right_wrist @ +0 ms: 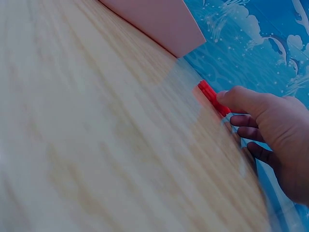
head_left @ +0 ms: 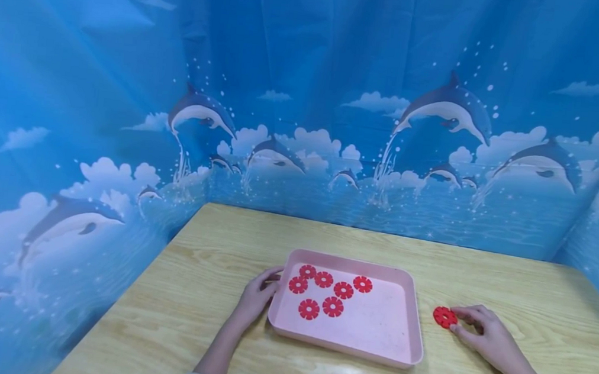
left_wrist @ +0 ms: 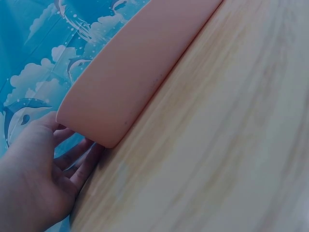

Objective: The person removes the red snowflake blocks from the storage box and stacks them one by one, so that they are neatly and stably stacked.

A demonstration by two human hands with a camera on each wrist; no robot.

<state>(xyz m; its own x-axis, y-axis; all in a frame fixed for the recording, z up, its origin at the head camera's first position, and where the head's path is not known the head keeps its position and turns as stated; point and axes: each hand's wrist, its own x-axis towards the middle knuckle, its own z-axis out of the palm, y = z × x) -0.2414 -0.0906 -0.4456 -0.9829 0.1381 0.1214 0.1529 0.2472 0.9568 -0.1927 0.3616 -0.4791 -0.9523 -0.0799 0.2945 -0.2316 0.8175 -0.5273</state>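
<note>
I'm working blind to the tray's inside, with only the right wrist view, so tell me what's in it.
Observer: The head view shows seven red discs in the tray.
Operator: Now place the left hand for me; it's outside my view.
Observer: It is at the tray's left end, touching it.
Operator: I see the right hand pinching a red piece, but only edge-on. Give me its outline.
Observer: From above, the outline is round and notched, much like the discs in the tray.
</note>
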